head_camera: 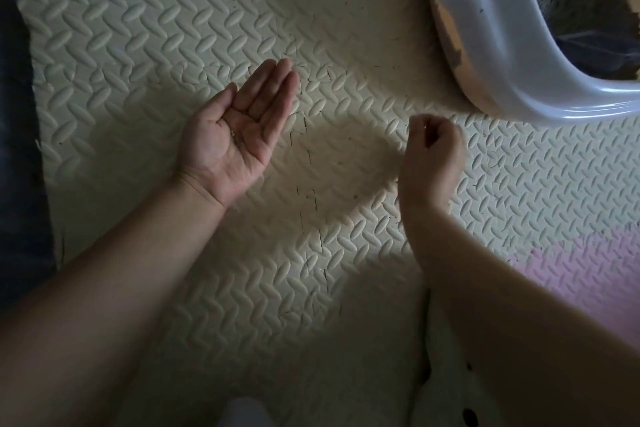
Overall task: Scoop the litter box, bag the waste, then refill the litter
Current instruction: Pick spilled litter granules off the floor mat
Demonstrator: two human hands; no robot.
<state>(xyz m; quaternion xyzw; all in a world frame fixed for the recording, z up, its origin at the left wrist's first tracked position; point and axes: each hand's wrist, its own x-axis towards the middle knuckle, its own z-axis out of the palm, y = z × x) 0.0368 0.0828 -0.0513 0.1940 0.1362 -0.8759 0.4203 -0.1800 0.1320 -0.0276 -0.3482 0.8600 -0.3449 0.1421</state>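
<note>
My left hand (221,152) is palm up above the foam mat (166,31), fingers straight, dark grains (237,136) on the palm. My right hand (433,152) hovers beside it, fingertips curled to the thumb; whether they pinch anything I cannot tell. The litter box (498,45) sits upper right.

We see open foam mat (145,55) across its middle and far-left corner, with only dark specks (355,197) scattered on it. The litter box (491,45) blocks the far-right corner, bulging out over the mat. A dark strip (17,149) borders the left edge. Our left hand (230,135), palm up, and curled right hand (433,156) hover over the middle, a passable gap between them.
</note>
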